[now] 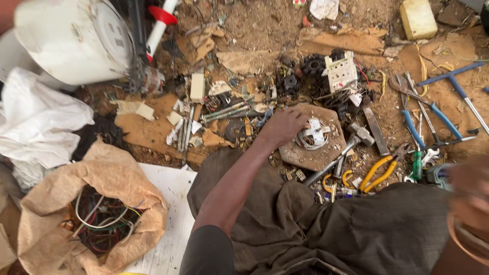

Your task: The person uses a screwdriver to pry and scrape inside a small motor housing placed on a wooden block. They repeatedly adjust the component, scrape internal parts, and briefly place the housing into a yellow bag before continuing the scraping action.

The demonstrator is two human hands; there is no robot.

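My left hand (282, 127) reaches forward over my dark trousers (285, 224) to a worn wooden board (305, 155) on the dirt. Its fingers curl around the left rim of a round white-and-metal part (313, 135) lying on that board. My right hand (471, 191) is a blurred shape at the right edge, close to the camera. A coppery curved thing (461, 239) shows under it, and I cannot make out whether the hand holds it.
A hammer (356, 137), yellow-handled pliers (379, 173), blue-handled cutters (415, 127) and a blue T-handled wrench (456, 84) lie to the right. Black gears (308, 66) and a white electrical block (340, 71) sit behind the board. A sack of wires (102, 219) and a white appliance shell (71, 40) are on the left.
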